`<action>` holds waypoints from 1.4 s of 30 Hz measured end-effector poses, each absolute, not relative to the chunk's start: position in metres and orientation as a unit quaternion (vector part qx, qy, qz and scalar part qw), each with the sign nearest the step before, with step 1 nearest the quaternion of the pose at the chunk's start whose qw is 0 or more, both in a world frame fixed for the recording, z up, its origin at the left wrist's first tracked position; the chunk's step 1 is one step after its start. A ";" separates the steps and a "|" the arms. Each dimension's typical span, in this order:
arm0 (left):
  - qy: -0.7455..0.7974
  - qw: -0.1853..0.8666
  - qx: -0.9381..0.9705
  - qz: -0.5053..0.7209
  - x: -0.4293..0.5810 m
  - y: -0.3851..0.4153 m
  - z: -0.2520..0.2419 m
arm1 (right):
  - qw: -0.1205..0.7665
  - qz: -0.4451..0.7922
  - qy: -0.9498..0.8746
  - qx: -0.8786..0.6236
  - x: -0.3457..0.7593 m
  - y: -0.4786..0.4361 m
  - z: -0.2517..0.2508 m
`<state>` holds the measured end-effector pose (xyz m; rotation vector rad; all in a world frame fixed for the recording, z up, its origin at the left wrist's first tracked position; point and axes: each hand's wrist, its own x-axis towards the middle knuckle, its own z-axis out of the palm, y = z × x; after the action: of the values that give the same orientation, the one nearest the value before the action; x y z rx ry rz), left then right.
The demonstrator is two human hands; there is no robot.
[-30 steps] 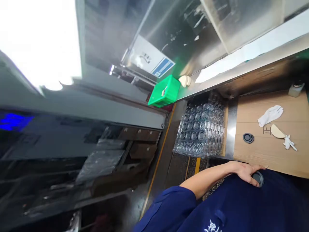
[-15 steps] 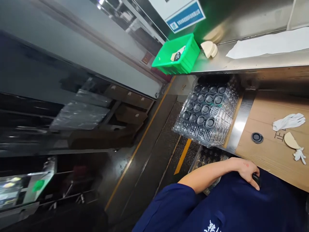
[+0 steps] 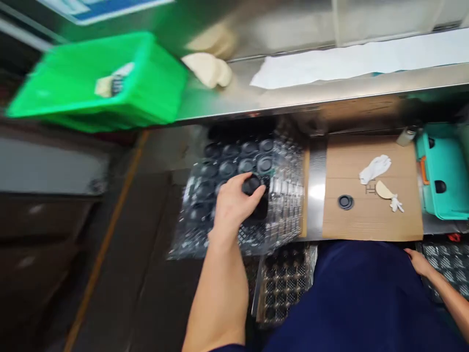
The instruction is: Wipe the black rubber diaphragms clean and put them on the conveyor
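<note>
My left hand point(image 3: 234, 205) reaches out over a stack of clear plastic blister trays point(image 3: 286, 195) and pinches a round black rubber part point(image 3: 252, 184) at its fingertips. Several more black round parts sit in the tray's pockets just beyond the hand. My right hand point(image 3: 417, 261) shows only partly at the lower right, beside my dark blue lap and next to another tray point(image 3: 445, 256); its fingers are hidden.
A cardboard sheet point(image 3: 370, 222) holds one black round part point(image 3: 345, 201), a white glove point(image 3: 375, 167) and a beige pad. A green bin point(image 3: 95, 83) and white paper point(image 3: 351, 58) rest on the steel shelf. A teal box point(image 3: 441, 176) stands right. An empty dark tray point(image 3: 286, 288) lies below.
The view swung right and down. My left hand left my lap and reached forward to the clear trays, still with a black part in its fingers. My right hand came into view.
</note>
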<state>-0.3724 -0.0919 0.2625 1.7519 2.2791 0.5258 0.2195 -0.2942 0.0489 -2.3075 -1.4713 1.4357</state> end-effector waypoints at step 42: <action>0.509 0.287 0.811 -0.037 0.010 -0.081 0.057 | 0.473 0.245 -0.395 -0.748 0.170 -0.114 0.045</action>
<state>0.0096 -0.0815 0.0569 2.1655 1.3595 -0.1000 0.1700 -0.1143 0.0449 -1.8312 -0.9654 0.6006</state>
